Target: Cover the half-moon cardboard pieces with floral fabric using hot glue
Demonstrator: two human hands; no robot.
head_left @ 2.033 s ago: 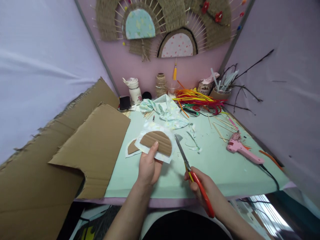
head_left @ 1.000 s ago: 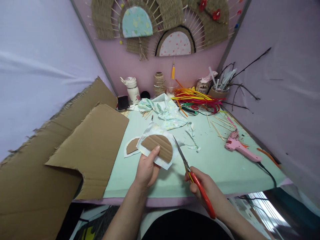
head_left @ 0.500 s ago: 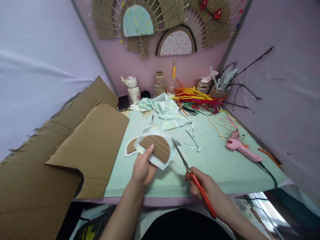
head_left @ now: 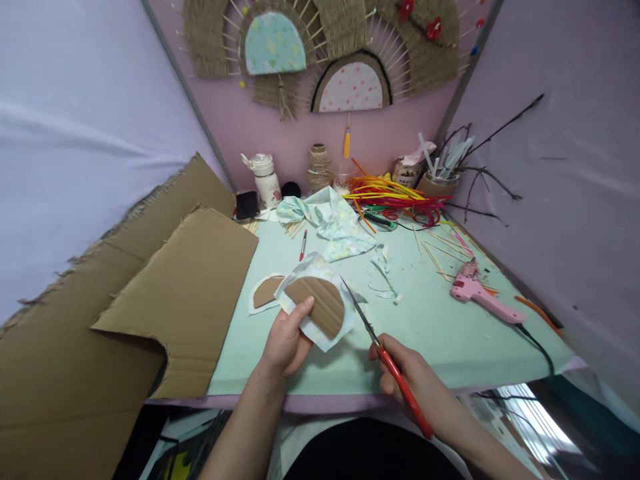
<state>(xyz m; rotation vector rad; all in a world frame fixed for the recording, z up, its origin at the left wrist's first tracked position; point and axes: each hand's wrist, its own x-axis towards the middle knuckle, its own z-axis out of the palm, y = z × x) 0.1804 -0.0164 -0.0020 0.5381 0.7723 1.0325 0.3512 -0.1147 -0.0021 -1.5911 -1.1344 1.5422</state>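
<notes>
My left hand (head_left: 287, 337) pinches a half-round cardboard piece (head_left: 323, 308) backed by pale floral fabric (head_left: 311, 265), its thumb on the cardboard. The fabric shows as a margin around the curved edge. In my right hand (head_left: 407, 367) is a pair of scissors (head_left: 373, 331) with red handles, its blades pointing up and left beside the fabric's right edge. A second half-round cardboard piece (head_left: 267, 291) with a white fabric margin lies on the table behind my left hand, partly covered by the held piece.
Large cardboard sheets (head_left: 195, 300) cover the table's left side. Crumpled floral cloth (head_left: 340, 227), a red pen (head_left: 303, 245) and fabric scraps (head_left: 385, 273) lie beyond my hands. A pink glue gun (head_left: 483, 293) with a cord rests at right, near thin sticks (head_left: 440, 257) and bundled pipe cleaners (head_left: 395, 193).
The held cardboard and fabric have shifted slightly right and down and turned clockwise, uncovering more of the pen. The scissors have barely moved.
</notes>
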